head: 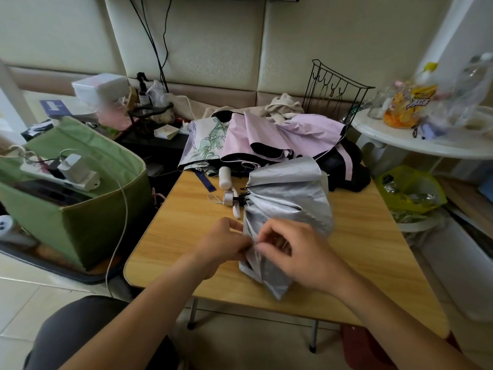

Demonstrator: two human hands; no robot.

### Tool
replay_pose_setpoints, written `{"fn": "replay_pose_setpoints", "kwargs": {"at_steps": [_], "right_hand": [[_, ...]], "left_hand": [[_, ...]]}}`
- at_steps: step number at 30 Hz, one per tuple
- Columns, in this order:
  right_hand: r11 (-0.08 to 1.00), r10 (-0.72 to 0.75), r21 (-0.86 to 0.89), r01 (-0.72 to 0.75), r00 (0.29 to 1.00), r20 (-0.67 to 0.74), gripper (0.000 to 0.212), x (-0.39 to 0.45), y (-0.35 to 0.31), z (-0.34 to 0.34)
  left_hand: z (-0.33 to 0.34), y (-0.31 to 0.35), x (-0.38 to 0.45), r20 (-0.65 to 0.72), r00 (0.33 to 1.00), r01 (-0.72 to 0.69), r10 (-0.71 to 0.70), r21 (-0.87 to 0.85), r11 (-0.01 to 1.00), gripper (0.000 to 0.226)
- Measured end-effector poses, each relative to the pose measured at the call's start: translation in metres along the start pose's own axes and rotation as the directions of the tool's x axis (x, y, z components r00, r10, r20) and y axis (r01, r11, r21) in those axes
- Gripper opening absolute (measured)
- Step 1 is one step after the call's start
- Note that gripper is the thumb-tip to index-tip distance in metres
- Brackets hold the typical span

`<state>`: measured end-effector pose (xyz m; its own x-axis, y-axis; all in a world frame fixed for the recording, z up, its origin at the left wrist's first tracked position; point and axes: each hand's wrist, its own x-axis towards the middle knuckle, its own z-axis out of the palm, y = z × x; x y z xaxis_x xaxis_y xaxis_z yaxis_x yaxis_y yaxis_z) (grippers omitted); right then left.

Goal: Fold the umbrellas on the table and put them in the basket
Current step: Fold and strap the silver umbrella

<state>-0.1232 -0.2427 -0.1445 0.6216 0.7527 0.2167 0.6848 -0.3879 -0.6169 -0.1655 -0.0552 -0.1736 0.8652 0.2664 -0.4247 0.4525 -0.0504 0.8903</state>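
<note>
At the near edge of the table (368, 249), both hands work the silver umbrella (288, 204). Left hand (226, 247) has fingers curled, pinching a fold of the canopy at its left side; right hand (296, 252) pinches the fabric just beside it, thumb & fingertips closed on a pleat. The two hands are nearly touching.

Step in hand, I'd say: gathering the pleats so the canopy can be wrapped round the shaft. To do it well — pull each panel flat betw. its ribs, lay all flaps the same way, then roll tight w/ one hand while the other keeps the gathered end from springing loose. The strap near the umbrella's handle (229, 197) should stay free for the closing wrap; it lies just left of the canopy.

Farther back, a lilac umbrella (266, 134) lies unfolded & slack across the far end — not yet done. The green basket (106, 209) stands left of the table, well apart, w/ a power strip (66, 177) resting across its top — could get in the way on drop-in.
</note>
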Motion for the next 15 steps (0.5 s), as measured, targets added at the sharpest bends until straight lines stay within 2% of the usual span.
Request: {"fn": "replay_pose_setpoints", "kwargs": {"at_steps": [2, 3, 5, 7, 9, 11, 13, 15], "right_hand": [[0.996, 0.064, -0.053, -0.070, 0.992, -0.110, 0.008, 0.002, 0.008, -0.001], [0.993, 0.098, -0.052, -0.105, 0.988, -0.122, 0.010, 0.003, 0.011, -0.002], [0.987, 0.131, -0.083, -0.136, 0.990, -0.054, 0.019, 0.002, 0.015, 0.000], [0.986, 0.092, -0.144, -0.078, 0.992, 0.091, 0.033, 0.001, 0.014, 0.006], [0.993, 0.008, -0.116, 0.021, 0.970, 0.245, 0.040, -0.002, 0.008, 0.015], [0.995, -0.066, -0.045, 0.086, 0.943, 0.327, 0.031, -0.004, 0.004, 0.021], [0.993, -0.107, -0.024, 0.120, 0.945, 0.310, 0.022, -0.004, 0.000, 0.021], [0.993, -0.106, -0.030, 0.113, 0.976, 0.192, 0.023, -0.003, -0.001, 0.018]], "left_hand": [[-0.001, 0.001, 0.001, -0.018, 1.000, 0.015, -0.016, -0.034, 0.999, 0.025], [-0.001, 0.003, 0.000, -0.004, 1.000, 0.016, -0.016, -0.065, 0.998, 0.023], [-0.002, 0.007, -0.004, 0.079, 0.997, 0.028, -0.017, -0.148, 0.989, 0.031], [-0.004, 0.008, -0.005, 0.148, 0.989, 0.044, -0.018, -0.173, 0.984, 0.045], [-0.005, 0.006, -0.004, 0.138, 0.990, 0.021, -0.004, -0.121, 0.992, 0.045], [-0.004, 0.003, -0.001, 0.077, 0.997, -0.015, 0.016, -0.012, 1.000, 0.029], [-0.005, 0.001, 0.001, 0.021, 0.999, -0.025, 0.023, 0.070, 0.997, 0.017], [-0.007, 0.000, 0.001, -0.014, 0.999, -0.038, 0.040, 0.128, 0.991, 0.019]]}}
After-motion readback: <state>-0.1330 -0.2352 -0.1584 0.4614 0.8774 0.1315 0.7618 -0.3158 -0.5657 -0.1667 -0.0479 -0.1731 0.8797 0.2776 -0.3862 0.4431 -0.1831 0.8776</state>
